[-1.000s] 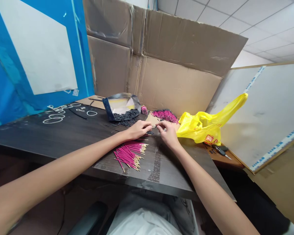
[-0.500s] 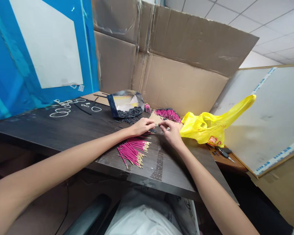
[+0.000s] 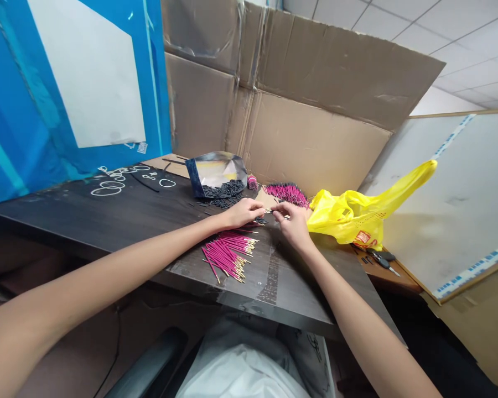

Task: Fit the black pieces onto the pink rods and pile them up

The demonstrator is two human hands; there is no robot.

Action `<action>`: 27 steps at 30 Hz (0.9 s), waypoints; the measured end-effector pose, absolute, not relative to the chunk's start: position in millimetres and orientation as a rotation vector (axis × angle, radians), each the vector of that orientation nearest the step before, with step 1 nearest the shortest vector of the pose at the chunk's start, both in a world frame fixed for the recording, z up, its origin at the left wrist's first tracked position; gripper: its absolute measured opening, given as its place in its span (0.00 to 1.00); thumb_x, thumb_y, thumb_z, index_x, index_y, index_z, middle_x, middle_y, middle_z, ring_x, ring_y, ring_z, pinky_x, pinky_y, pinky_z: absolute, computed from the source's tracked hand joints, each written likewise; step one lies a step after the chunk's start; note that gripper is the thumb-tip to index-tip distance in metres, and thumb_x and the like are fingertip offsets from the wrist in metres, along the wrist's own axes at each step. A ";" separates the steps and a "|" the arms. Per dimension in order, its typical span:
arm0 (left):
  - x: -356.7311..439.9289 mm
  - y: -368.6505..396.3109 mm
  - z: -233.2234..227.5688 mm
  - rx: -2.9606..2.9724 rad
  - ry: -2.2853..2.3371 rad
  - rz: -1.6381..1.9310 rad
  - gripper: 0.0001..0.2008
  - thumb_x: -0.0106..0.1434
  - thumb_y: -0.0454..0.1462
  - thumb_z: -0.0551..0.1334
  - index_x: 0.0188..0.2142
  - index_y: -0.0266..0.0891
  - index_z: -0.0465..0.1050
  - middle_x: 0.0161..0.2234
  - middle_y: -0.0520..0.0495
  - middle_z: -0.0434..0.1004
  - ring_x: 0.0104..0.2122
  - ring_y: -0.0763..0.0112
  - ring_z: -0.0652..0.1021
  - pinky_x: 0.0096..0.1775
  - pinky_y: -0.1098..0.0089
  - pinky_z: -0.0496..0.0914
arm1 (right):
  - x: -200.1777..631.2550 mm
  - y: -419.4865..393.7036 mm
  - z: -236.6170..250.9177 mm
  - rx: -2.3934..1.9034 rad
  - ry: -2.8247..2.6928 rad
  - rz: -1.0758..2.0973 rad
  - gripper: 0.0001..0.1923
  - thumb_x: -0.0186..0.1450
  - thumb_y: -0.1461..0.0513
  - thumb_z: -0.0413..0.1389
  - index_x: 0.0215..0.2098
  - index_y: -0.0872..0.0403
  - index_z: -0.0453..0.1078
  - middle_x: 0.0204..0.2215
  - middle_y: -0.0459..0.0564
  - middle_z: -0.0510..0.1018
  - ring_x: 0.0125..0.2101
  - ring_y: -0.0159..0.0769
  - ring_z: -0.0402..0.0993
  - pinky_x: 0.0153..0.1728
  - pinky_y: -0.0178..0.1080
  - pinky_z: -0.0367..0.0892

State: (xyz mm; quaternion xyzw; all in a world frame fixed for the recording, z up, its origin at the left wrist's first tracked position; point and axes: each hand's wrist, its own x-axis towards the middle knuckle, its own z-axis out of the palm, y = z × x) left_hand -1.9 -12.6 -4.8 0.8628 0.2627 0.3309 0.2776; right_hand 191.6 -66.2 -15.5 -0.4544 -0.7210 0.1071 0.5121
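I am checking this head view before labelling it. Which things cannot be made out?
- Small thin piece between the left hand and right hand: too small, fingers cover it.
- Contents of the crumpled yellow plastic bag: hidden by the bag itself.
- Inside of the silver foil pouch: mostly hidden by its walls.

A: Lighting check, quick. What do I log?

B: I see bright, even indoor light from overhead; the white ceiling (image 3: 440, 22) is nearly washed out. Soft shadows only, under the forearms.

A: Glare?

B: A sheen on the foil bag (image 3: 218, 171) and on the dark table (image 3: 108, 215), mild. The yellow bag (image 3: 357, 218) glows.

A: Sharpness?

B: Centre is crisp. I get strong wide-angle bending at the edges; the near arms look stretched and slightly soft.
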 end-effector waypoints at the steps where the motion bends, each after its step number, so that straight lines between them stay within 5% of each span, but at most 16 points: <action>1: -1.8 -12.8 -4.8 2.312 0.700 0.885 0.16 0.64 0.44 0.57 0.24 0.37 0.66 0.20 0.55 0.60 0.23 0.74 0.62 0.28 0.70 0.54 | 191.6 -66.6 -15.1 -1.100 -1.729 0.260 0.11 0.63 0.59 0.56 0.38 0.55 0.77 0.33 0.51 0.83 0.32 0.39 0.77 0.40 0.41 0.70; 27: -2.7 -8.8 -7.0 2.318 0.696 0.875 0.17 0.64 0.44 0.58 0.24 0.36 0.71 0.19 0.54 0.62 0.22 0.74 0.63 0.27 0.70 0.53 | 192.1 -67.3 -15.0 -1.099 -1.720 0.324 0.09 0.61 0.58 0.58 0.35 0.54 0.77 0.30 0.49 0.82 0.30 0.39 0.76 0.37 0.41 0.71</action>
